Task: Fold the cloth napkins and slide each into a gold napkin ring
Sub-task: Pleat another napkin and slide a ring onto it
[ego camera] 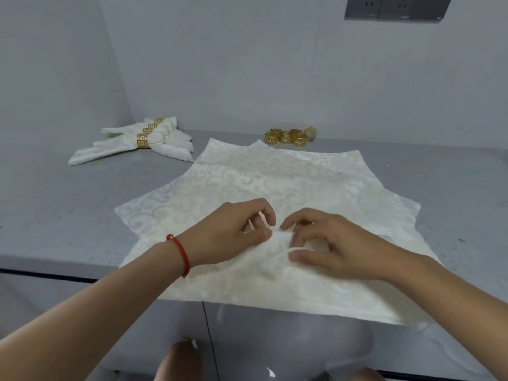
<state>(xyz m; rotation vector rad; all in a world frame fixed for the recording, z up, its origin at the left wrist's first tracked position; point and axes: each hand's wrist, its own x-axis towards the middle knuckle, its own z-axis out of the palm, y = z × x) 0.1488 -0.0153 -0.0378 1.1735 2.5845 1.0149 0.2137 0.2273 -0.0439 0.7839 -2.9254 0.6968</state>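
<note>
A stack of cream patterned cloth napkins (269, 182) lies spread flat on the grey counter (68, 204), its near edge hanging over the front. At the middle of the top napkin my left hand (233, 235) and my right hand (330, 243) pinch up a small fold of cloth between fingers and thumbs. A cluster of loose gold napkin rings (288, 137) sits at the back, beyond the napkins. At the back left lie several folded napkins (143, 145) held in gold rings (143, 140).
A grey wall runs behind the counter, with a dark socket panel (395, 6) at the top right. The counter's front edge (55, 274) crosses the lower left, with cabinet doors below. A red string bracelet (181, 254) circles my left wrist.
</note>
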